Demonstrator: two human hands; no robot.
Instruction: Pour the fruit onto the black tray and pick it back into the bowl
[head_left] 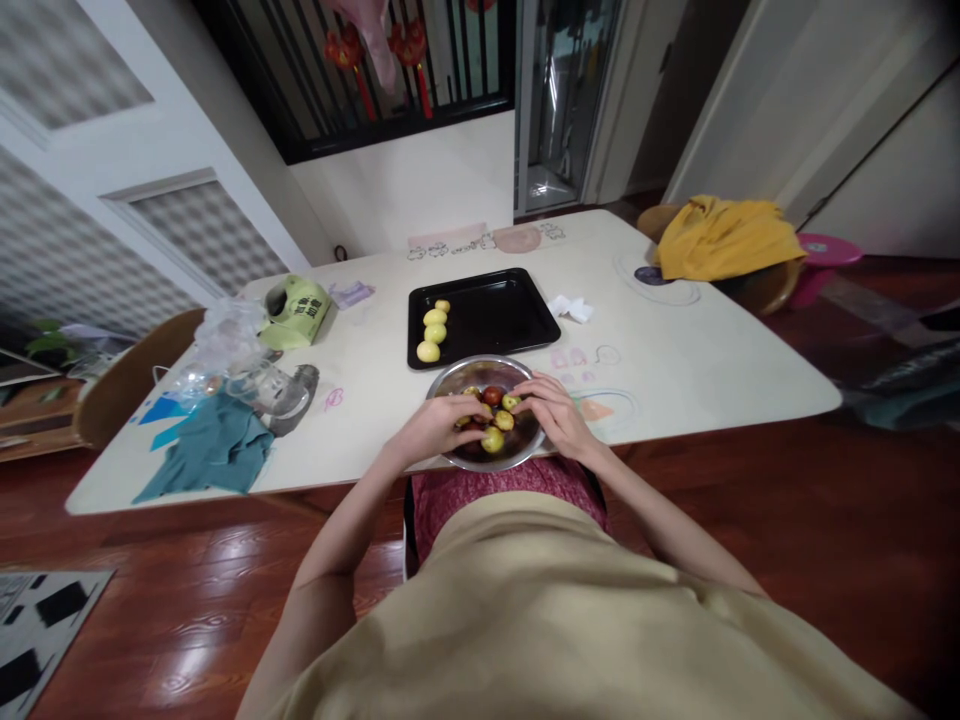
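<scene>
Both hands are at the shiny round steel bowl (487, 370) by the near edge of the white table (360, 400), apart from each other with fruit between them. In the bowl sits a loose cluster of small rounded yellow fruits (492, 440), with a dark red fruit (493, 396) toward the back. The left hand (437, 428) dips in, thumb and fingers curled; the right hand (559, 415) leans over the opposite rim, fingertips by the fruit. Whether either grips a piece, I can't tell. Just beyond, the black rectangular tray (499, 312) holds four yellow-green oval fruits (435, 334), lined up along its left side.
</scene>
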